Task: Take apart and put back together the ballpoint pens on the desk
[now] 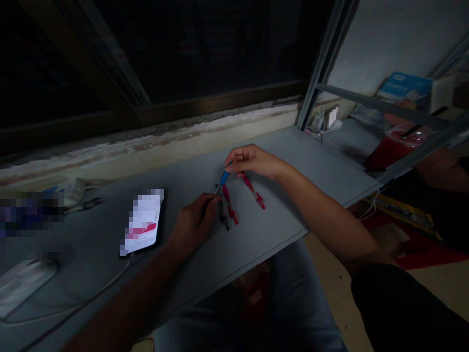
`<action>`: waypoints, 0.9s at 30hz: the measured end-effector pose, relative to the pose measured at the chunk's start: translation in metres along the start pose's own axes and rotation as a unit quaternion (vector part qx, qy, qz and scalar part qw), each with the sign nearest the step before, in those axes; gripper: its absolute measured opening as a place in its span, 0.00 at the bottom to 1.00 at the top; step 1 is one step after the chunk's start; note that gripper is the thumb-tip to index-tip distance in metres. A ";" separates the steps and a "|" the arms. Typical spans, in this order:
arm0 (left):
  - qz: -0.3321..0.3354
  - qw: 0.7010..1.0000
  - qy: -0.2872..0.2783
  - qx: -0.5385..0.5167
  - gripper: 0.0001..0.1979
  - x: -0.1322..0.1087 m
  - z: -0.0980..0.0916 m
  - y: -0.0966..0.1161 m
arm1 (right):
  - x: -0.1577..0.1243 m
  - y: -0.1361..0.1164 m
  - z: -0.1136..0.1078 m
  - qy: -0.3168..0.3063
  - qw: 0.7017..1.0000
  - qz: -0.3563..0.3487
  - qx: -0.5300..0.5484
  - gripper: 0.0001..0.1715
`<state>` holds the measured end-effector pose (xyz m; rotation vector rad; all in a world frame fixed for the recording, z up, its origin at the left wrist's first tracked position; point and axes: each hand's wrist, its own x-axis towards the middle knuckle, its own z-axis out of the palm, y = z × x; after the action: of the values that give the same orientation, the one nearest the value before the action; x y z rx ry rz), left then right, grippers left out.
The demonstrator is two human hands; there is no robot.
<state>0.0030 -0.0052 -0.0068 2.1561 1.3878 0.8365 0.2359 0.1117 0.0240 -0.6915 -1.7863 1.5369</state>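
Right grip (252, 161) pressed together at the fingertips, pinching the upper end of a blue pen (224, 178); left grip (192, 220) curled closed around its lower end, the two hands just apart and the pen tilted between them above the table (293, 168). Right below, three slim pieces lying flat: a red pen (253, 192) nearest the right grip, a second red pen (230, 208) almost under the blue pen, and a dark pen (223, 215) just beside the left grip. Farther left on the table, a phone (142, 222) lying face up with its screen blurred, a thin cable (91, 296) trailing along the table toward the near edge, and a flat white packet (24, 288) beyond. Behind the table, a dark window (183, 49) above a stained sill (146, 142). Off to the right, a metal shelf frame (326, 63), a small white charger (324, 120), a blue box (405, 88) and a red container (392, 151). Below the table edge, knees in pale jeans (256, 313); on the right arm, a black sleeve (403, 308).
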 end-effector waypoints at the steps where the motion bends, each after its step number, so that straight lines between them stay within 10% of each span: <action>1: -0.002 1.000 0.000 0.004 0.18 0.000 0.000 0.000 | -0.001 -0.001 0.001 -0.001 1.000 0.000 -0.020 0.19; 8: -0.001 1.000 0.018 0.024 0.16 0.002 -0.002 0.002 | -0.007 -0.007 0.001 0.026 0.974 0.031 -0.223 0.34; 27: -0.016 0.999 0.031 0.017 0.18 0.003 -0.002 0.003 | -0.009 -0.009 0.001 -0.001 0.977 0.016 -0.211 0.29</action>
<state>0.0049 -0.0040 -0.0027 2.1442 1.4726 0.8800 0.2409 0.1024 0.0317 -0.9213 -2.1355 1.1830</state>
